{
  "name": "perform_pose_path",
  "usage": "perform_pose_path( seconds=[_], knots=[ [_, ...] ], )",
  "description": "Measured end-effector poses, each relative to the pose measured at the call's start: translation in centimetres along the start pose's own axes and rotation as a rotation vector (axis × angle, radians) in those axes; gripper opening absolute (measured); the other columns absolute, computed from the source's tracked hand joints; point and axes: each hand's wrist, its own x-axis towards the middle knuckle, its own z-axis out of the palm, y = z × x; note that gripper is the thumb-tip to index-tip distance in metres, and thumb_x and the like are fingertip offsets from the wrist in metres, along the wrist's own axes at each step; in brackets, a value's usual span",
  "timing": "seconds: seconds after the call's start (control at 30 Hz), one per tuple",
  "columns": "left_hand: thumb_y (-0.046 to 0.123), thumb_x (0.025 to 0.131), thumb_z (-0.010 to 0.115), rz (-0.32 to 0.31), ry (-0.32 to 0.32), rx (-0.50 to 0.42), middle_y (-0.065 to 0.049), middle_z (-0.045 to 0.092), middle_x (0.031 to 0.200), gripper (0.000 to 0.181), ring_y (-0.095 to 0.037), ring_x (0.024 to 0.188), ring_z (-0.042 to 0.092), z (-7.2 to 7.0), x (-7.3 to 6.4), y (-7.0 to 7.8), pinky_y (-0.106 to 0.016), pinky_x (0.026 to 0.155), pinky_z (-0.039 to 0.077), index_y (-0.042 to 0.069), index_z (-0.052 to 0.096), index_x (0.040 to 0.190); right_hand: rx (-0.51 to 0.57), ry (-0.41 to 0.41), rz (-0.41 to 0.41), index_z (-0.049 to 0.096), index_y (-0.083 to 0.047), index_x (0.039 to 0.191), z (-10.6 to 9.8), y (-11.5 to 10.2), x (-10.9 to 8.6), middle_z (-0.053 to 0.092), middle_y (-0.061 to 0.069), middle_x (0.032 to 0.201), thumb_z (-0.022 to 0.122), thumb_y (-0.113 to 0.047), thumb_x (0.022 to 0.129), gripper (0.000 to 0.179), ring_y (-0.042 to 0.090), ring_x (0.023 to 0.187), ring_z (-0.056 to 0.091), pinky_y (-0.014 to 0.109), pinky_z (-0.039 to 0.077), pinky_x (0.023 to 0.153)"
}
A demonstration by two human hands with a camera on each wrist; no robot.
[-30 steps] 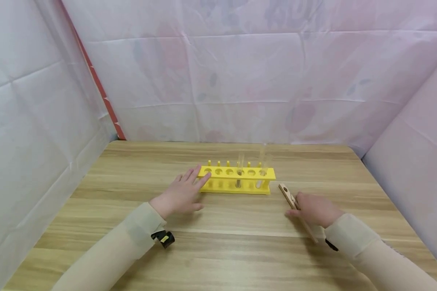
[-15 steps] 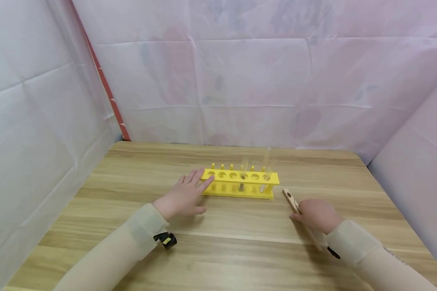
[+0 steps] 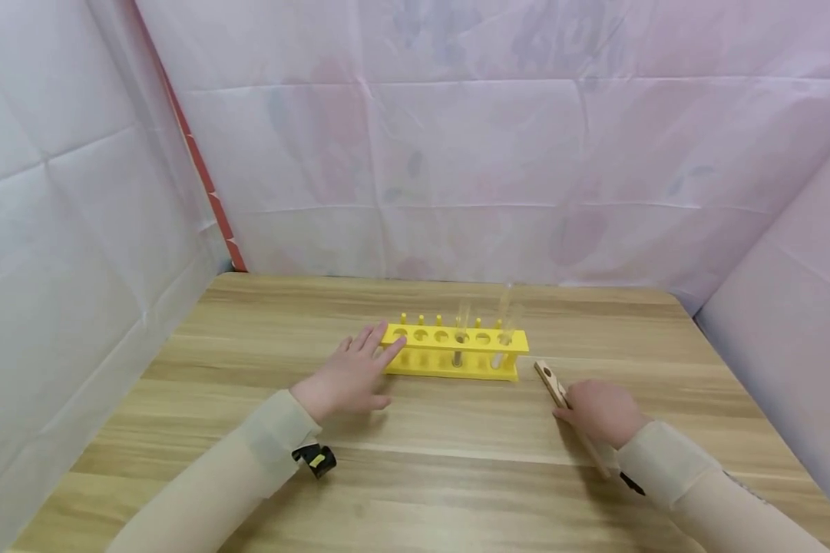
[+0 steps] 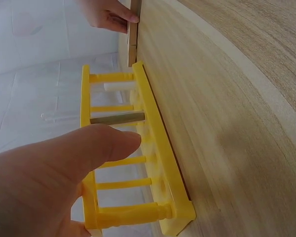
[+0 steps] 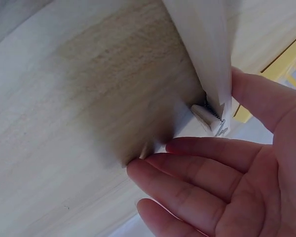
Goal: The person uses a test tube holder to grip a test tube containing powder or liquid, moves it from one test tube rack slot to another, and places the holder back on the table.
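Observation:
My left hand (image 3: pixel 348 376) rests with spread fingers on the left end of a yellow test tube rack (image 3: pixel 431 343). In the left wrist view its thumb (image 4: pixel 96 145) lies in front of the rack. One glass tube holds dark contents (image 4: pixel 117 118); another at the far end holds white contents (image 4: pixel 119 86). A further clear tube (image 3: pixel 506 299) rises behind the right end. My right hand (image 3: pixel 604 411) is over a wooden test tube clamp (image 3: pixel 550 381). The right wrist view shows the thumb against the clamp's side, the other fingers (image 5: pixel 187 192) extended and apart from it.
A wood-grain table (image 3: pixel 415 491) carries everything. Pale patterned cloth (image 3: pixel 470 153) hangs behind and at both sides, with a red strip (image 3: pixel 203 184) at the back left corner. Several yellow pegs (image 3: pixel 421 319) stand along the rack's back.
The head view has shifted slightly, so the whole scene sits a little lower. Both hands stay nearly where they were, the left on the rack and the right at the clamp.

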Motion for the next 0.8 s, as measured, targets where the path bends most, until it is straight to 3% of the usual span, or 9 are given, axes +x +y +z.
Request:
perform_pose_path(
  seconds=[0.17, 0.4, 0.8],
  knots=[
    [0.049, 0.083, 0.063, -0.007, -0.012, -0.013, -0.017, 0.0, 0.155, 0.091, -0.037, 0.139, 0.009, -0.2, -0.1, -0.2, -0.056, 0.107, 0.019, 0.02, 0.011, 0.151, -0.017, 0.023, -0.011, 0.048, -0.013, 0.06, 0.0, -0.1, 0.3, 0.043, -0.001, 0.053, 0.063, -0.023, 0.087, 0.033, 0.014, 0.048, 0.041, 0.03, 0.036, 0.041],
    [0.049, 0.082, 0.064, -0.001, -0.001, -0.005, -0.018, 0.002, 0.154, 0.091, -0.037, 0.139, 0.011, 0.2, -0.1, 0.0, -0.057, 0.106, 0.021, 0.02, 0.012, 0.151, -0.046, 0.134, -0.047, 0.047, -0.014, 0.058, 0.8, 0.8, 0.1, 0.041, -0.002, 0.052, 0.066, -0.022, 0.083, 0.033, 0.014, 0.047, 0.039, 0.032, 0.036, 0.04],
    [0.049, 0.082, 0.065, 0.021, 0.006, 0.001, -0.018, 0.003, 0.154, 0.092, -0.039, 0.138, 0.013, 0.5, 0.4, 0.2, -0.057, 0.105, 0.023, 0.019, 0.013, 0.151, -0.087, 0.132, -0.044, 0.048, -0.011, 0.061, 1.5, 1.7, -0.1, 0.041, 0.0, 0.053, 0.06, -0.012, 0.085, 0.027, 0.015, 0.046, 0.041, 0.034, 0.039, 0.035]
  ],
)
